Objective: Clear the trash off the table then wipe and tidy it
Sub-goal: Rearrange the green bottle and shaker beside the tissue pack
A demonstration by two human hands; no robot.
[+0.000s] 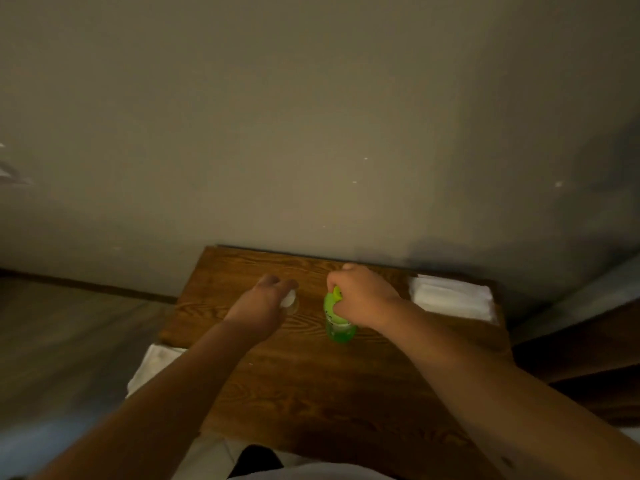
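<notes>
Green plastic bottle, upright mid-table, looks light and slick, best gripped round its body, though the right hand clasps its top while the left hand pinches something small and white.

Your table is dark brown wood w/ wavy grain lines. The bottle you're gripping is bright green, lime cap, label w/ dark specks, too blurry to read. Wad under your left fingers is white. Folded cloth at far right corner: white. Wall is dull grey-beige; floor grey.
</notes>
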